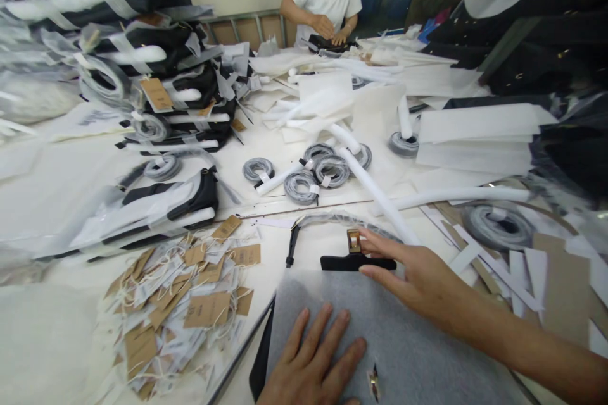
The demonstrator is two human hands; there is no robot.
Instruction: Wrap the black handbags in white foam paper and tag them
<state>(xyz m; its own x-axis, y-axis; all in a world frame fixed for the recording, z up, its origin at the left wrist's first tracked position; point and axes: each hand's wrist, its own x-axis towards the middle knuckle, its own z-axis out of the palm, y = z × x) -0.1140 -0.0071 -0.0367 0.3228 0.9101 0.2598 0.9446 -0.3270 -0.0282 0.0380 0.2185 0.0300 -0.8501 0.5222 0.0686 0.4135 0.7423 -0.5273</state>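
A sheet of grey-white tissue paper [408, 342] lies over a black bag [260, 354] at the bottom centre. My left hand [316, 361] rests flat on the paper with its fingers spread. Past the paper's far edge, my right hand [403, 266] has thumb and fingers around a black flap [351, 262] with a gold clasp [354, 241] on it. A second gold metal piece [373, 383] shows through a slit in the paper. Behind the flap curves a plastic-wrapped strap [332, 218].
Brown tags [209, 310] with strings are heaped at the left. Wrapped black bags [175, 82] are stacked behind them. Coiled straps [301, 186] and white foam tubes [380, 193] lie mid-table. Cardboard strips [560, 285] sit right. A person [327, 0] works across the table.
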